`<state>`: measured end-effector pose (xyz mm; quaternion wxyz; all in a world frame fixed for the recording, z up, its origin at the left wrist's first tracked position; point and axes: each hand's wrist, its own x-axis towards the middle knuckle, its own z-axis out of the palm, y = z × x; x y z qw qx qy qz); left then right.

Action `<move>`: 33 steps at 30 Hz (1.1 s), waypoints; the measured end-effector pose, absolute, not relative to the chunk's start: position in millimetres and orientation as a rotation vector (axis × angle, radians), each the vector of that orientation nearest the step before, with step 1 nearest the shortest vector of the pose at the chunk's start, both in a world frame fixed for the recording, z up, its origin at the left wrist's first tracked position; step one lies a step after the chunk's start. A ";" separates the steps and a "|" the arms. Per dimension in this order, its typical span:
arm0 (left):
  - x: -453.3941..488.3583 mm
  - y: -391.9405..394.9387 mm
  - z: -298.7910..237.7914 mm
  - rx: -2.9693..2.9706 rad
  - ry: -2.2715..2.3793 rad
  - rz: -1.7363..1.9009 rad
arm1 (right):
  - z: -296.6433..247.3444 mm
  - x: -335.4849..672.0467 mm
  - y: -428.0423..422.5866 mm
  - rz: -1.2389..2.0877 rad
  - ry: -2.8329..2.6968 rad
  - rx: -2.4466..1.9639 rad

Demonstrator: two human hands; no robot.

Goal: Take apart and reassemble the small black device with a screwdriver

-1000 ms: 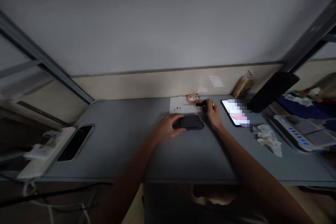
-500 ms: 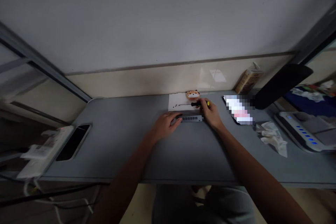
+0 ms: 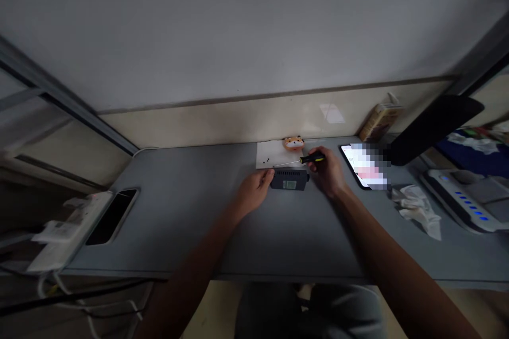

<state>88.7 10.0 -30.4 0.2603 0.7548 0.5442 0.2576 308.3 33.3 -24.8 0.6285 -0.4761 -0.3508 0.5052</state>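
Observation:
My left hand (image 3: 254, 189) grips the left end of a dark grey box-shaped device (image 3: 299, 184), which has a row of vent slots along its top and a pale label on the side facing me. In my right hand (image 3: 331, 172) is a screwdriver (image 3: 315, 158) with a black and yellow handle. Its thin shaft points left, and the tip is near the device's upper left edge, close to my left fingertips; whether it touches cannot be made out. Behind the device lies a white sheet of paper (image 3: 278, 151) with several small dark screws (image 3: 266, 160) on its left part.
An orange animal-faced object (image 3: 294, 143) sits at the paper's back edge. To the right are a lit phone (image 3: 360, 167), crumpled tissue (image 3: 417, 209), a drink carton (image 3: 380, 121) and a device with blue lights (image 3: 465, 201). A dark phone (image 3: 112, 217) and power strip (image 3: 71, 233) lie left.
The device has been tilted so its labelled side faces me. My right hand has shifted slightly right, and the screwdriver tip has come down from the paper towards the device.

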 end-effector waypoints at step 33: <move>74.0 15.2 -26.1 2.929 0.975 1.273 | -19.1 303.9 31.5 1.163 -0.691 -1.113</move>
